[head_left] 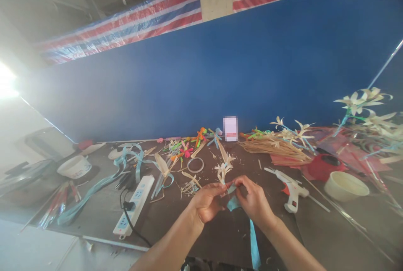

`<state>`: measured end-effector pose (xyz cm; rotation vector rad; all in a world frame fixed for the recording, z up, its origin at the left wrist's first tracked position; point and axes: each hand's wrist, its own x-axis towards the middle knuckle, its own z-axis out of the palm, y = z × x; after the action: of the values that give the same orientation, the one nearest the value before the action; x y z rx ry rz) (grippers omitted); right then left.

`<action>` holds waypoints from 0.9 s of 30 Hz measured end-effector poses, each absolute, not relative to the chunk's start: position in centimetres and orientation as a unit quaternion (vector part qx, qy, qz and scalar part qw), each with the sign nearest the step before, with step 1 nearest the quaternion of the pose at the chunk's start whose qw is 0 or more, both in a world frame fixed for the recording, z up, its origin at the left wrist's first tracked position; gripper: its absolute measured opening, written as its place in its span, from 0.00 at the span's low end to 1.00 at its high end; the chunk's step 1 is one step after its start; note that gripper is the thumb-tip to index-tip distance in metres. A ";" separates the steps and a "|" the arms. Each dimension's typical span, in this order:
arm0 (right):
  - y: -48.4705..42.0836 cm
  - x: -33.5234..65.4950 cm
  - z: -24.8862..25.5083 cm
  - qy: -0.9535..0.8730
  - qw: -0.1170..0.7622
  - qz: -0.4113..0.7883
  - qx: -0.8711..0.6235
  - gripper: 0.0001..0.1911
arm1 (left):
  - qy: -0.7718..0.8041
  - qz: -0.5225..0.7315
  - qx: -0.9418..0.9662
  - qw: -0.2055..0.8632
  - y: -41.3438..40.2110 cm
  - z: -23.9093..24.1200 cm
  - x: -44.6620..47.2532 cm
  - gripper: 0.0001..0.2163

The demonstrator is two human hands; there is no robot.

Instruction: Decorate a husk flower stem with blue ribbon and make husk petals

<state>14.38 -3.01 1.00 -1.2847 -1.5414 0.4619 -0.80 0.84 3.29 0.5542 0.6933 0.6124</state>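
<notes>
My left hand (208,202) is closed on the base of a small cream flower (224,169) that looks made of dried husk strips; its petals point up and away from me. Close beside it, my right hand (253,199) pinches a light blue ribbon (254,241) near the flower's stem. The ribbon's tail hangs down past my right wrist toward the table's front edge. Both hands are over the dark table (220,237), with fingertips almost meeting. My fingers hide the stem itself.
Right of my hands lies a white glue gun (292,191), with a cream bowl (346,186) beyond it. A power strip (134,206) with a black cord lies left. Behind are a tape ring (195,165), husk scraps (190,185) and finished flowers (294,132). More blue ribbon (91,195) trails at left.
</notes>
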 end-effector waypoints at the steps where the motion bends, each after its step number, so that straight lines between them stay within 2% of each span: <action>1: -3.1 14.5 1.0 -0.657 0.501 0.158 -0.541 0.05 | 0.340 0.289 0.264 0.855 0.9 3.1 -0.9 0.02; 7: -3.2 14.9 1.0 -0.684 0.461 0.059 -0.562 0.07 | 0.325 0.237 0.256 0.879 1.0 2.1 -0.9 0.05; 18: -3.4 15.0 -0.2 -0.646 0.496 0.090 -0.573 0.06 | 0.322 0.234 0.259 0.880 0.6 1.5 -0.4 0.06; 27: -3.5 15.2 -1.7 -0.658 0.474 0.058 -0.582 0.08 | 0.341 0.280 0.294 0.848 0.1 1.7 0.0 0.09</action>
<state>15.17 -3.53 -1.69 -1.4243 -1.6097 0.1413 -0.04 0.13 1.66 0.6197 0.7198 0.5909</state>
